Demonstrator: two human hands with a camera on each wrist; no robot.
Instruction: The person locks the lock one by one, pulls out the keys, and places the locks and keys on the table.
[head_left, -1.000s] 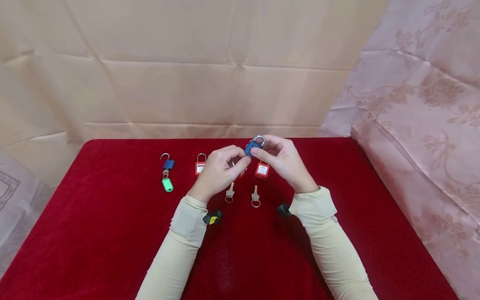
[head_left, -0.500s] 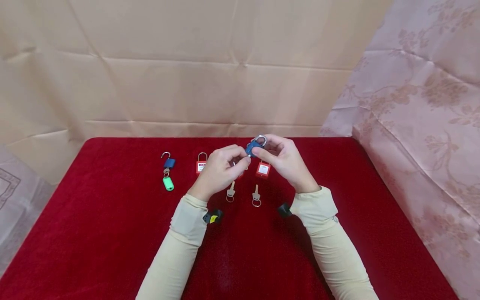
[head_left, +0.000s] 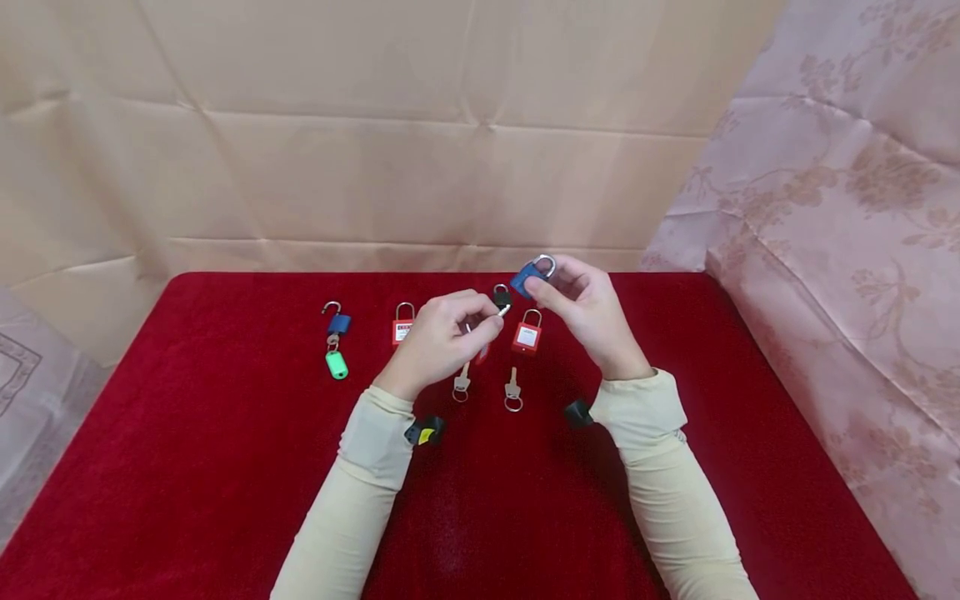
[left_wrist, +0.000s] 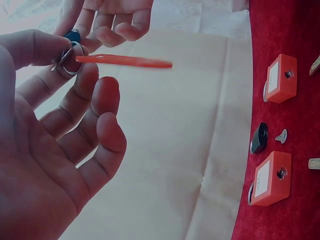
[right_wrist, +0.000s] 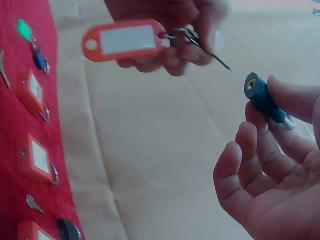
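My right hand (head_left: 592,317) pinches a blue padlock (head_left: 529,279) above the far part of the table, its metal shackle pointing up and away. In the right wrist view the padlock's round brass keyhole end (right_wrist: 252,86) faces the key. Between thumb and forefinger, my left hand (head_left: 446,337) holds a small metal key (right_wrist: 220,61) on a ring. From that ring hangs a red key tag (right_wrist: 127,40) with a white label. Key and padlock are apart, a short gap between them. Whether the shackle is latched I cannot tell.
On the red cloth (head_left: 225,467) lie an open blue padlock (head_left: 340,324) with a green tag (head_left: 337,365), red padlocks (head_left: 527,335) (head_left: 402,331), a black padlock (head_left: 502,295) and loose keys (head_left: 513,389). A beige curtain (head_left: 420,183) hangs behind.
My right hand has moved right and slightly away with the blue padlock, parting it from the key in my left hand. The black padlock behind now shows. My left hand has barely moved.
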